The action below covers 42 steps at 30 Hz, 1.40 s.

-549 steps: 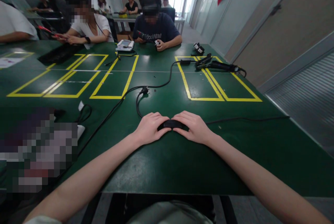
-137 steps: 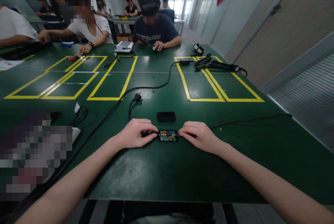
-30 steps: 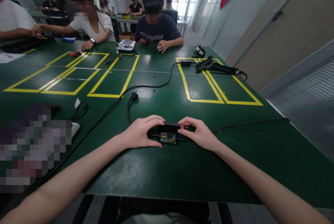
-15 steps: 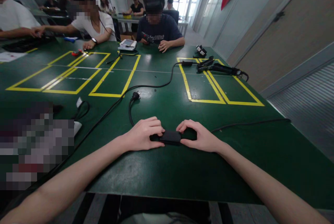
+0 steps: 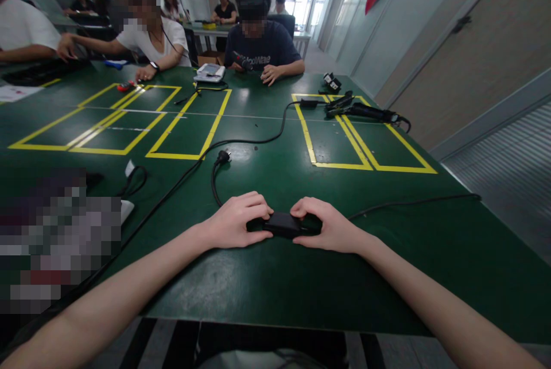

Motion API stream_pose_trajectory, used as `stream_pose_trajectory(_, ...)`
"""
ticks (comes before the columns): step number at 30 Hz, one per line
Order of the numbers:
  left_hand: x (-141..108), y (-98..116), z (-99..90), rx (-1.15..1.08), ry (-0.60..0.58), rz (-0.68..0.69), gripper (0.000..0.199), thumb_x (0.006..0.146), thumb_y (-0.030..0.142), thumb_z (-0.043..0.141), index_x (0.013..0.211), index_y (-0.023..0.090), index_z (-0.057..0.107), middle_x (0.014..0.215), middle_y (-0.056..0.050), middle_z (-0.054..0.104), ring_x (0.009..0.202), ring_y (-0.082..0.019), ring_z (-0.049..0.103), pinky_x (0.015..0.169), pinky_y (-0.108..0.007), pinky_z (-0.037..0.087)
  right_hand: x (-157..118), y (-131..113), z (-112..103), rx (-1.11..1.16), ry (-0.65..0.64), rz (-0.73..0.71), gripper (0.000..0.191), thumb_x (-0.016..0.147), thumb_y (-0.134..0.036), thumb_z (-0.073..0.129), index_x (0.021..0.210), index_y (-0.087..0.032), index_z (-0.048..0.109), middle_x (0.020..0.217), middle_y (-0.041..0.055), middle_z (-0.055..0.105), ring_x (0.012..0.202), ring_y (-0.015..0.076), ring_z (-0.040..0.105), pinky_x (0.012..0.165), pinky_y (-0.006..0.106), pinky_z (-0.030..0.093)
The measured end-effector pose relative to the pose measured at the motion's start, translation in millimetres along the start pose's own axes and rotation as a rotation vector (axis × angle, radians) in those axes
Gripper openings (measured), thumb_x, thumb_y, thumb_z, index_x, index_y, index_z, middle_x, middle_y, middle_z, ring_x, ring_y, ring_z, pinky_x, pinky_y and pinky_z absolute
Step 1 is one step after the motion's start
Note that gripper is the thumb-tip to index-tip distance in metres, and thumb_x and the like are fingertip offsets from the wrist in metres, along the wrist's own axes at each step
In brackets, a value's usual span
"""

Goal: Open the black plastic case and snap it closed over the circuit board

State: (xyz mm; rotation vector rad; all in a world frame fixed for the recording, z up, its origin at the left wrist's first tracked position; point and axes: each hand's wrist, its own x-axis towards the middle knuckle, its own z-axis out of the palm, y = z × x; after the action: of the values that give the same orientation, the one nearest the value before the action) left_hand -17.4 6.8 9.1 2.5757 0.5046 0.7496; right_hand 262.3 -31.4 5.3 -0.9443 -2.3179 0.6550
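Observation:
A black power adapter (image 5: 283, 224) is between my two hands, low over the near part of the green table (image 5: 206, 283). My left hand (image 5: 241, 220) grips its left end, fingers above and thumb below. The right end is pinched in the same way by my right hand (image 5: 329, 224). From behind my left hand a thick black cord curves up to a power plug (image 5: 222, 157) lying on the table. A thinner black cable (image 5: 413, 203) runs from my right hand toward the table's right edge. The adapter's underside is hidden.
Another black cord (image 5: 181, 179) crosses the table diagonally. Yellow tape rectangles (image 5: 340, 167) mark the surface, with black cabled gear (image 5: 365, 111) at the far right. A blurred-out pile (image 5: 64, 225) lies at left. Several people sit across the table; one person (image 5: 264, 50) wears a headset.
My right thumb and fingers have slid slightly left along the adapter, covering a little more of its right end. My left hand has hardly moved.

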Motion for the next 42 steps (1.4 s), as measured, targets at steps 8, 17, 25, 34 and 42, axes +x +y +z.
stream_pose_trajectory(8,1,1,2.5,0.077,0.022,0.023,0.021,0.091,0.028,0.073,0.108,0.018,0.067,0.105,-0.008,0.073,0.095,-0.022,0.07,0.081,-0.032,0.057,2,-5,1,-0.189,-0.037,-0.027,0.036,0.079,-0.028,0.084,0.096,-0.022,0.053,0.099,0.006,0.07,0.086,0.0211,0.066,0.075,0.033,0.048)
stream_pose_trajectory(17,1,-5,7.3,0.154,-0.016,0.043,0.022,0.099,0.031,0.065,0.116,0.017,0.066,0.102,-0.008,0.079,0.089,-0.022,0.076,0.079,-0.032,0.057,5,-10,4,-0.328,-0.033,-0.047,0.02,0.085,-0.031,0.07,0.087,-0.022,0.053,0.08,0.0027,0.064,0.071,0.0193,0.059,0.068,0.032,0.041)
stream_pose_trajectory(25,0,-2,7.1,0.155,0.017,0.039,0.028,0.101,0.039,0.06,0.115,0.017,0.07,0.096,-0.009,0.08,0.085,-0.022,0.077,0.078,-0.032,0.058,5,-6,5,-0.302,0.008,-0.19,0.02,0.1,-0.036,0.064,0.109,-0.018,0.064,0.098,0.0095,0.075,0.086,0.0218,0.067,0.074,0.034,0.048)
stream_pose_trajectory(34,0,-2,9.5,0.141,0.003,0.048,0.034,0.105,0.043,0.057,0.123,0.017,0.069,0.108,-0.011,0.08,0.094,-0.023,0.078,0.081,-0.032,0.06,8,-11,6,-0.289,0.065,-0.204,0.022,0.099,-0.036,0.066,0.112,-0.018,0.069,0.102,0.0107,0.078,0.09,0.0232,0.072,0.078,0.036,0.056)
stream_pose_trajectory(42,5,8,2.8,0.061,-0.019,-0.098,0.053,0.099,0.055,0.062,0.133,0.014,0.065,0.112,-0.012,0.078,0.097,-0.025,0.076,0.082,-0.033,0.058,2,-16,0,-0.493,0.133,-0.352,0.03,0.104,-0.028,0.055,0.127,-0.018,0.07,0.113,0.0119,0.079,0.089,0.0223,0.071,0.073,0.035,0.057)
